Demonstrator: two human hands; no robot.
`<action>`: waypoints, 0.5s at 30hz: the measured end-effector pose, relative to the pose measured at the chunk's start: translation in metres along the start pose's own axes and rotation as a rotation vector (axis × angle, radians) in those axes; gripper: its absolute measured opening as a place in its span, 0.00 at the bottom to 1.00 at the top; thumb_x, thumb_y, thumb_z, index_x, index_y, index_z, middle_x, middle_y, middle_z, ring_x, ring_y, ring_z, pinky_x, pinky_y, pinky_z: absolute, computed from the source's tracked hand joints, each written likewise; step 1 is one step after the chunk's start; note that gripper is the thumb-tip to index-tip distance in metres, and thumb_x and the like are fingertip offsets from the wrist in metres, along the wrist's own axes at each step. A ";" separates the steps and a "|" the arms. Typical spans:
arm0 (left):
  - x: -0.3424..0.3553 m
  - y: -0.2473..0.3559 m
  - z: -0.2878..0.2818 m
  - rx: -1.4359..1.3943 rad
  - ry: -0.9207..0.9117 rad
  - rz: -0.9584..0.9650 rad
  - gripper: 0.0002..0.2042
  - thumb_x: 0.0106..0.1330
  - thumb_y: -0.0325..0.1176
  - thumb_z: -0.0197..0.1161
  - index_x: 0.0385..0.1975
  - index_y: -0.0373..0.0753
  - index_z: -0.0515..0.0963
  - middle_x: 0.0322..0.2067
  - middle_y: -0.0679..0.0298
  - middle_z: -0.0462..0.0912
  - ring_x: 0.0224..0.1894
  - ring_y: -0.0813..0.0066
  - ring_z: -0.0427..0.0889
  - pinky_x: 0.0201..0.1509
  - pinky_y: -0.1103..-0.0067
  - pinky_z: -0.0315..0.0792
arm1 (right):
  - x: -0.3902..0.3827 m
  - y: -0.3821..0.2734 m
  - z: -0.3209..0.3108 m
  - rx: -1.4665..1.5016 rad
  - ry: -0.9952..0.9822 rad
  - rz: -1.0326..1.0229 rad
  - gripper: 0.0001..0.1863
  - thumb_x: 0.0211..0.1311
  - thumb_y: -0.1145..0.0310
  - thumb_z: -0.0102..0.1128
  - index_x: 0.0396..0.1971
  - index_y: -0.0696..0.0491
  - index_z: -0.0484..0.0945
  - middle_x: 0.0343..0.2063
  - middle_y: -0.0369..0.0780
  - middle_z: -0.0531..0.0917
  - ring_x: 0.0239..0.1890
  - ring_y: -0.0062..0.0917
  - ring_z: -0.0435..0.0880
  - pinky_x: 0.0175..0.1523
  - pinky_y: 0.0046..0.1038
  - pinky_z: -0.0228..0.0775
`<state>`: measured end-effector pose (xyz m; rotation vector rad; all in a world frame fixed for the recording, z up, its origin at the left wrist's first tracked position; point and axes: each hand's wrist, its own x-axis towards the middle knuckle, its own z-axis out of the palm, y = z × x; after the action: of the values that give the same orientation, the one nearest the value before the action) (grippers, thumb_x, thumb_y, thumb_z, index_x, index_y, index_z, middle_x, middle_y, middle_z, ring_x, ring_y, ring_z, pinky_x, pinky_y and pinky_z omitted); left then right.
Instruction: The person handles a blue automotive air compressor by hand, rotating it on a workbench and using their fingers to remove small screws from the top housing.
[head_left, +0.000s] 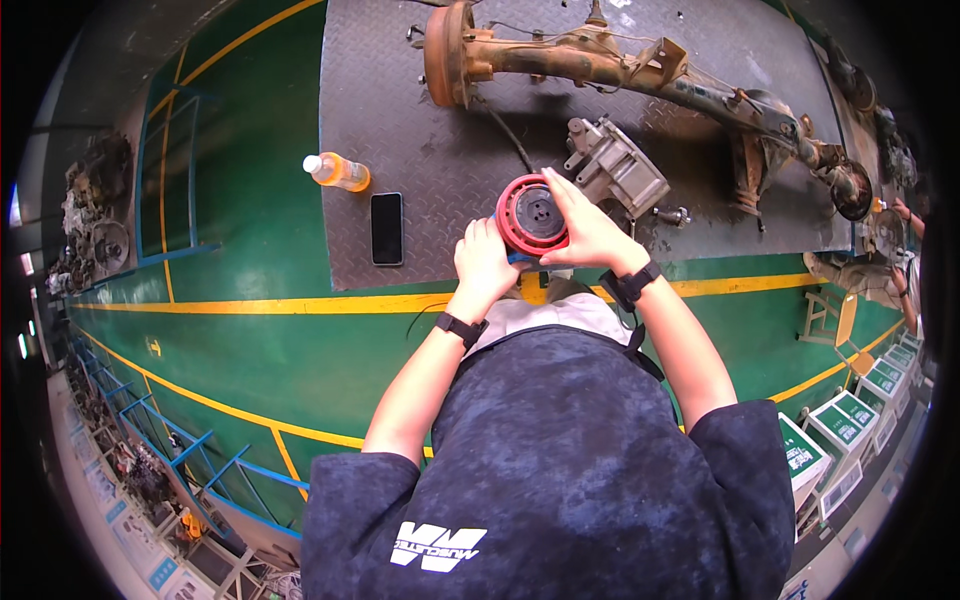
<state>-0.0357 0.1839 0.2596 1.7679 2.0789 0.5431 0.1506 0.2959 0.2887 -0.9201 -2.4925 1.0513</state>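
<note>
At the near edge of the table I hold a round, red-rimmed part (539, 216) with a dark disc in its middle, like a pulley. My left hand (484, 258) wraps its left side, and my right hand (590, 232) is closed round the right side, with the thumb by the lower rim. A little blue shows under the part near my left fingers; what it belongs to is mostly hidden. Just beyond my right hand lies a grey cast-metal housing (618, 167). Left of my hands is a black phone (387, 229), lying flat.
A rusty vehicle axle (600, 65) with a drum stretches across the far side of the steel table (375, 100). A bottle of orange drink (337, 171) lies near the left edge. A short metal fitting (672, 216) sits beside the housing. Another person (907, 270) is at far right.
</note>
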 end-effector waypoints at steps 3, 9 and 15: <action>0.003 -0.001 0.005 0.030 -0.067 -0.050 0.31 0.42 0.40 0.80 0.46 0.36 0.74 0.42 0.55 0.80 0.48 0.56 0.80 0.49 0.63 0.75 | 0.004 -0.004 -0.009 -0.085 -0.059 -0.027 0.69 0.32 0.52 0.83 0.73 0.60 0.48 0.68 0.57 0.61 0.70 0.50 0.62 0.73 0.39 0.56; 0.001 -0.006 0.012 -0.013 0.002 -0.071 0.28 0.42 0.38 0.79 0.44 0.38 0.76 0.40 0.54 0.82 0.46 0.53 0.82 0.50 0.63 0.76 | -0.012 -0.008 0.017 -0.061 0.115 0.164 0.69 0.30 0.50 0.83 0.73 0.57 0.49 0.66 0.56 0.64 0.65 0.52 0.67 0.69 0.43 0.62; 0.000 -0.008 0.015 -0.053 0.027 -0.064 0.26 0.42 0.37 0.79 0.42 0.39 0.76 0.39 0.54 0.82 0.45 0.52 0.82 0.49 0.63 0.76 | 0.003 0.019 -0.003 0.023 0.049 -0.090 0.68 0.28 0.51 0.83 0.72 0.57 0.51 0.65 0.55 0.65 0.64 0.49 0.69 0.68 0.41 0.63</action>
<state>-0.0350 0.1839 0.2431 1.6682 2.1113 0.6012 0.1584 0.3096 0.2766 -0.8094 -2.4521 1.0147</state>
